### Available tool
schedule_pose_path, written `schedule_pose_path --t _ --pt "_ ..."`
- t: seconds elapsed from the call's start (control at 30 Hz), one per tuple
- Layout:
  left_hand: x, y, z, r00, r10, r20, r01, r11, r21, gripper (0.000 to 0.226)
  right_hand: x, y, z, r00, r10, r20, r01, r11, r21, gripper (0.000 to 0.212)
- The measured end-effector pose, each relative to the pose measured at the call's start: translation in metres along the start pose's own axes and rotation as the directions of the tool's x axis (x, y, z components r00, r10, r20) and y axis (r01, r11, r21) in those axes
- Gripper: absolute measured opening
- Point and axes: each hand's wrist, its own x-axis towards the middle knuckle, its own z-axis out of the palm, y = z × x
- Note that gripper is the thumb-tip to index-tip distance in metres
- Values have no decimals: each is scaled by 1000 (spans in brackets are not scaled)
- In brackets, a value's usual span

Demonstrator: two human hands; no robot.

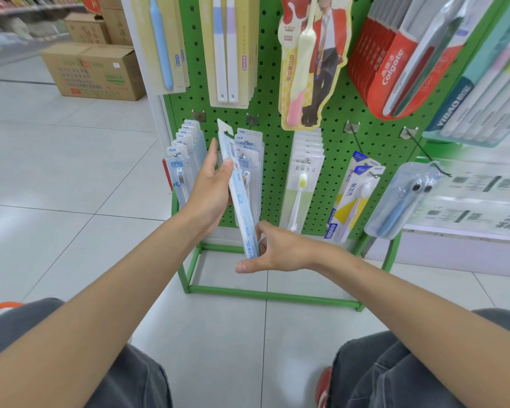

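While brown cardboard boxes [95, 70] sit on the tiled floor at far left, a row of clear toothbrush packs [183, 154] hangs at the left edge of the green pegboard rack [277, 136]. Next, the left hand [211, 189] pinches a long clear-and-blue toothbrush blister pack [237, 187] at mid-length, thumb on its face, fingers behind. The pack is tilted, top leaning left, in front of matching hung packs. The right hand [277, 248] curls its fingers round the pack's lower end, thumb stretched out. A white-and-green toothbrush pack [302, 187] hangs further right.
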Motion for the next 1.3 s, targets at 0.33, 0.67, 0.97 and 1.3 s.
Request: schedule_pose_path --t 0.33,0.67,0.97,1.3 --pt "-5 4 0 993 -22 -114 24 1000 15 37 7 3 1 985 -106 -133 128 978 166 40" --pt "-7 -2 -3 953 -231 -196 221 972 -74 33 3 5 -8 998 -58 37 55 995 87 38" --pt "-12 -1 -3 914 -351 -205 346 936 -62 38 5 6 -19 992 -37 -125 50 993 107 36" --pt "-17 -17 -1 872 -479 -101 488 866 109 37 10 -5 -24 951 -28 -307 98 971 217 51"
